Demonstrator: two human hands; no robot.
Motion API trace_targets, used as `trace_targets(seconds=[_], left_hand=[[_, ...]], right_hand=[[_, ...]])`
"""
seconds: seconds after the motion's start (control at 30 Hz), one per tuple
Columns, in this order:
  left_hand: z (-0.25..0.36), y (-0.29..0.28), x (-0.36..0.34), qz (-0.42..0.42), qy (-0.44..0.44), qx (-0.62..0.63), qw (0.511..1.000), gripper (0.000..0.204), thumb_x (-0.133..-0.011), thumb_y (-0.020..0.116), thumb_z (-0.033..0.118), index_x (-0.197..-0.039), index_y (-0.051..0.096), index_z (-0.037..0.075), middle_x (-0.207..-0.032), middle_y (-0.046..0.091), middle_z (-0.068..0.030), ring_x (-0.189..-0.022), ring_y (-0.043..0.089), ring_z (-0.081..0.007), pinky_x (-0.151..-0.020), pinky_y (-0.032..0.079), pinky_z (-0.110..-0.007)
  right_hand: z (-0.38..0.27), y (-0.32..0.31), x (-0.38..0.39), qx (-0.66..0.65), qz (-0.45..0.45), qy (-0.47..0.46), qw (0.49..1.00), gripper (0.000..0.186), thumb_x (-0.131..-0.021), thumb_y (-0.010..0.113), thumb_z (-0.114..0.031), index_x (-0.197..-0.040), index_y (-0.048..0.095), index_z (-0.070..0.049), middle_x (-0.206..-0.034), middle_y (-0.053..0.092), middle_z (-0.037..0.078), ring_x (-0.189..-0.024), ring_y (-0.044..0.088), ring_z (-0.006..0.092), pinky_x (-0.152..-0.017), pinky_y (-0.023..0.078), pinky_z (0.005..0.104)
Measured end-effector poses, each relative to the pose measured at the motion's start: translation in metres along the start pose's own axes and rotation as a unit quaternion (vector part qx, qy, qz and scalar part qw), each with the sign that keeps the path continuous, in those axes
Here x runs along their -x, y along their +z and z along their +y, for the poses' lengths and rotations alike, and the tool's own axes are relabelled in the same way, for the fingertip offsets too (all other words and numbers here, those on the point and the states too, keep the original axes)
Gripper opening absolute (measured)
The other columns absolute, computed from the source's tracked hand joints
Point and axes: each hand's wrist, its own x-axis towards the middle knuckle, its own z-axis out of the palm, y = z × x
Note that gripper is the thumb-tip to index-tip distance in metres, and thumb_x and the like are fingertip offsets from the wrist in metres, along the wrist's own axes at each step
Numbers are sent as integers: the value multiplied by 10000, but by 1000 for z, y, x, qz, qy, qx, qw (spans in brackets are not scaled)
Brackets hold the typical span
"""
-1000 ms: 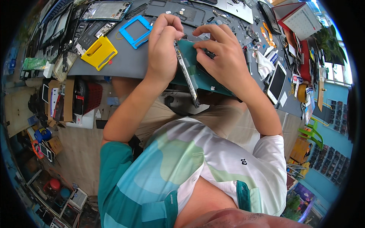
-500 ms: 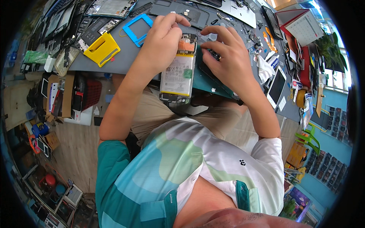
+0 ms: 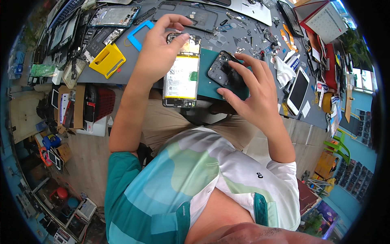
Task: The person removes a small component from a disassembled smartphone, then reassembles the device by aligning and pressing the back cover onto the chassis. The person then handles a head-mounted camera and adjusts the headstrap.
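Note:
My left hand (image 3: 159, 51) is closed on the top end of an opened phone (image 3: 165, 87), the thumb lying over its upper part. The phone stands upright in the picture, past the table's front edge, showing a white battery (image 3: 182, 77) with yellow edges and a green sticker. To its right, my right hand (image 3: 256, 87) is open, thumb and fingers spread over a black phone back cover (image 3: 219, 72). Whether the fingertips touch that cover is unclear. Beneath the cover lies a green mat (image 3: 207, 61).
A yellow holder (image 3: 107, 61) and a blue frame (image 3: 136, 38) lie on the left of the grey table. Small parts are scattered at the back. On the right are a white phone (image 3: 297, 91), a white cloth (image 3: 283, 70) and a desk calendar (image 3: 325, 22).
My right hand has drawn away from the phone, down and right over the black cover, its fingers spreading. My left hand has shifted slightly left with the phone, which is now more upright.

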Motion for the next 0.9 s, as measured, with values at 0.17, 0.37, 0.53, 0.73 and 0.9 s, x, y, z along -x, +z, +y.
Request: trace_targets(seconds=[0.17,0.37,0.53,0.73,0.9], left_hand=[[3,2,-5,51,-24,14,998,318,-1043,710,9,-1355,651,22,-1287,574,-84,-1109,624,-110,-918,570,-254],[-15,0,-31,68,46,-160,984,313,-1025,737,23,-1333,679,42,-1267,593,-99,-1095,659,-132,-915,572,-262],[-10,-1,-43,82,85,-299,947,242,-1034,726,85,-1276,722,82,-1252,639,-113,-1126,692,-205,-959,574,-340],[-10,4,-32,95,107,-339,930,219,-1057,671,96,-1269,721,75,-1238,644,-131,-1135,696,-274,-1010,564,-389],[-9,9,-33,98,127,-359,919,214,-1048,677,86,-1256,723,66,-1214,642,-135,-1123,699,-280,-1009,567,-402]], right_hand=[[8,3,10,3,27,11,1000,621,-808,935,-254,-1327,700,-8,-1367,675,161,-1138,653,374,-974,529,470],[15,2,11,-3,63,35,997,627,-806,938,-256,-1329,693,-10,-1308,691,149,-1101,655,358,-948,527,459],[23,5,6,19,86,36,995,663,-793,958,-300,-1325,690,-9,-1305,688,157,-1104,655,357,-958,522,465],[21,-5,9,-12,114,38,993,693,-790,981,-339,-1334,700,-14,-1321,688,180,-1168,667,370,-974,550,469],[16,-71,18,-84,164,38,982,656,-827,957,-283,-1351,704,20,-1403,701,198,-1239,678,344,-1057,530,427]])
